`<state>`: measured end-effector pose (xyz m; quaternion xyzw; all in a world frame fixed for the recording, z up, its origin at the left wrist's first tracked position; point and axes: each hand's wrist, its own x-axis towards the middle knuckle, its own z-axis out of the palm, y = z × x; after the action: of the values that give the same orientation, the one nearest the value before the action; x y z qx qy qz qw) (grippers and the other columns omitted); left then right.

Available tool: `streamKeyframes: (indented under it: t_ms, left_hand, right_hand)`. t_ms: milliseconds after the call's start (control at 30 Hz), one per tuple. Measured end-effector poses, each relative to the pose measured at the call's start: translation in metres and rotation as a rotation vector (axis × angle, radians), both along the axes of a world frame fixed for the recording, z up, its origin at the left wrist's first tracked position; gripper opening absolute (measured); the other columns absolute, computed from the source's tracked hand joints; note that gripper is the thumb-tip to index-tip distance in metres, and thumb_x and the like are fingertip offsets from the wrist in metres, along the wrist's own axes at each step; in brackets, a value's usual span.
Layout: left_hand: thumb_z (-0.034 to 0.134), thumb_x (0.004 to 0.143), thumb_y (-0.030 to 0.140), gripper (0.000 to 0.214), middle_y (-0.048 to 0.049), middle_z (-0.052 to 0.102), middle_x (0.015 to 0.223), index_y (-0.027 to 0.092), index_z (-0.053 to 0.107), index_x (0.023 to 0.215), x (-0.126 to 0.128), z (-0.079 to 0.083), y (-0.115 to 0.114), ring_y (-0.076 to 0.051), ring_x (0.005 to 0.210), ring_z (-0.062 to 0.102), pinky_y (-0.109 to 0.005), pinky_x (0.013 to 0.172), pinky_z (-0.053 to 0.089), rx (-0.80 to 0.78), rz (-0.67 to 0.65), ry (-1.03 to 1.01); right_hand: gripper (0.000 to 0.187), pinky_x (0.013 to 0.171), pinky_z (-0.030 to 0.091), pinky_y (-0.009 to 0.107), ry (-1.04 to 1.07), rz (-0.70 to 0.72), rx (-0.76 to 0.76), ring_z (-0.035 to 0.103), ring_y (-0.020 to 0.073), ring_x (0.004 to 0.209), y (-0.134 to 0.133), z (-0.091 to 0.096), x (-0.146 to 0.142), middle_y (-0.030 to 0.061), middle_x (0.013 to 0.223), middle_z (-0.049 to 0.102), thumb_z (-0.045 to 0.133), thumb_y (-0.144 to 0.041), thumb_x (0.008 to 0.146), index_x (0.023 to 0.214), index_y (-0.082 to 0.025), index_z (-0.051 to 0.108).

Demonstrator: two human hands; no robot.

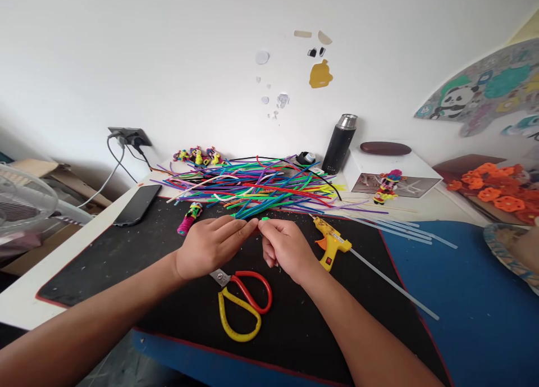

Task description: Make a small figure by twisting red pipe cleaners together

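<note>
My left hand (215, 245) and my right hand (288, 247) meet at the fingertips above the black mat (113, 263). Both are closed in a pinch on a small green pipe cleaner (265, 219), mostly hidden by the fingers. Just beyond them lies a heap of coloured pipe cleaners (248, 187). Below my hands rest scissors (240, 308) with one red and one yellow handle, their blades partly covered by my left hand. A yellow glue gun (332, 241) with a long glue stick lies right of my right hand. A small pipe-cleaner figure (191, 218) lies beyond my left hand.
A phone (137, 205) lies at the left. At the back stand a black thermos (339, 145) and a white box (357, 168), with a small figure (386, 186) before it. Loose glue sticks (404, 230) lie right of the heap. A fan (25, 201) stands far left.
</note>
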<state>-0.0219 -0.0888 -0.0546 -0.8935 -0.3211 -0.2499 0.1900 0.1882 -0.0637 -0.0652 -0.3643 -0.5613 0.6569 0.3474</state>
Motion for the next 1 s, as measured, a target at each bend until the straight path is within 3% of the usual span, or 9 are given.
streamKeyframes:
  t_ms: [233,400,533,600,700,833,1000]
  left_hand:
    - [0.053,0.105,0.026,0.031,-0.0092,0.080,0.106,0.027,0.068,0.131,-0.016,-0.009,0.005,-0.022,0.097,0.078,-0.030,0.083,0.063,-0.162,-0.077,-0.054]
    - [0.053,0.104,0.022,0.026,-0.0094,0.079,0.104,0.024,0.073,0.122,-0.001,0.003,0.002,-0.018,0.089,0.077,-0.026,0.079,0.062,-0.268,-0.098,-0.177]
    - [0.060,0.102,0.032,0.021,-0.0094,0.077,0.098,0.020,0.075,0.112,0.013,0.020,-0.007,-0.020,0.087,0.074,-0.029,0.075,0.061,-0.535,0.035,-0.600]
    - [0.060,0.102,0.043,0.030,-0.0073,0.075,0.091,0.019,0.073,0.114,0.016,0.027,-0.008,-0.017,0.068,0.069,-0.026,0.057,0.056,-0.770,0.166,-0.825]
    - [0.060,0.100,0.054,0.038,-0.0040,0.071,0.077,0.017,0.071,0.104,0.017,0.032,-0.002,-0.016,0.061,0.065,-0.024,0.052,0.051,-1.098,0.224,-1.012]
    - [0.066,0.093,0.060,0.044,-0.0007,0.064,0.065,0.017,0.068,0.083,0.015,0.032,0.006,-0.012,0.053,0.057,-0.021,0.047,0.041,-1.303,0.241,-0.940]
    - [0.077,0.083,0.060,0.043,-0.0054,0.074,0.084,0.018,0.074,0.091,0.013,0.040,0.002,-0.015,0.061,0.063,-0.024,0.050,0.048,-1.310,0.254,-0.860]
  right_hand:
    - [0.043,0.042,0.031,0.023,0.032,0.028,-0.054,0.047,0.0095,0.037,0.000,-0.001,0.000,-0.0080,0.044,0.040,0.054,-0.043,0.099,0.063,-0.022,0.046]
    - [0.045,0.042,0.031,0.023,0.010,0.014,-0.018,0.047,0.0092,0.036,0.001,0.001,0.001,-0.0068,0.045,0.041,0.052,-0.039,0.100,0.059,-0.021,0.044]
    - [0.046,0.044,0.033,0.024,0.047,0.036,0.002,0.047,0.0091,0.038,-0.002,0.011,0.003,-0.0063,0.046,0.043,0.051,-0.041,0.101,0.061,-0.020,0.051]
    - [0.044,0.045,0.034,0.024,0.043,0.041,0.012,0.047,0.0093,0.039,-0.004,0.013,0.004,-0.0066,0.047,0.044,0.051,-0.043,0.102,0.064,-0.020,0.054]
    - [0.042,0.048,0.037,0.025,-0.003,0.036,0.078,0.047,0.0098,0.041,-0.005,0.012,0.004,-0.0067,0.049,0.047,0.049,-0.045,0.103,0.072,-0.019,0.060]
    - [0.043,0.053,0.040,0.025,-0.124,0.008,0.228,0.049,0.0108,0.045,-0.008,0.011,0.005,-0.0049,0.050,0.051,0.047,-0.041,0.106,0.070,-0.020,0.059]
    - [0.046,0.055,0.035,0.027,-0.209,0.004,0.309,0.050,0.0121,0.047,-0.009,0.017,0.006,-0.0040,0.048,0.051,0.046,-0.040,0.106,0.064,-0.022,0.051]
